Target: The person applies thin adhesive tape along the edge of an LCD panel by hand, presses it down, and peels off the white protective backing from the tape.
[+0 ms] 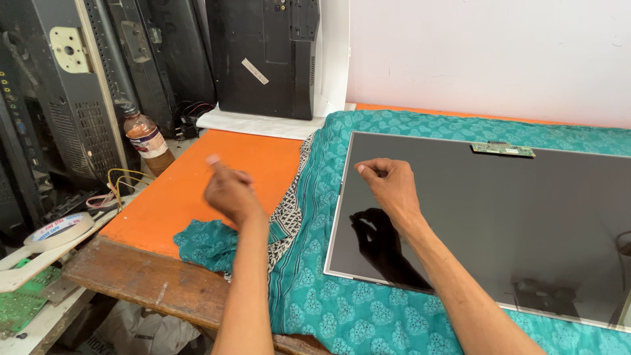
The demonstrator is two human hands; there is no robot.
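The right hand (pixel 392 185) hovers over the upper left part of a large bare display panel (pixel 499 223), fingers curled in and thumb pressed to the fingertips in a narrow pinch; whether something small sits in that pinch I cannot tell, since nothing shows between the fingers. Its dark reflection lies on the glossy surface just below the wrist, which suggests the hand is close above the glass and not pressing on it. The left hand (pixel 230 190) is raised to the left of the panel, above the orange tabletop (pixel 217 177), loosely closed and blurred, with something small and pale at its fingertips that is too smeared to name. The panel lies flat on a teal patterned cloth (pixel 342 315), which spreads under both forearms and bunches up just below the left hand; the soft layer seems meant to keep the fragile sheet off the hard table. A narrow green circuit strip (pixel 503 150) sits on the panel's far edge, well beyond the right hand. Farther left of the left hand stand a plastic bottle (pixel 148 141) and a roll of tape (pixel 59 231), and beyond both hands several dark television casings (pixel 266 56) lean against the wall.
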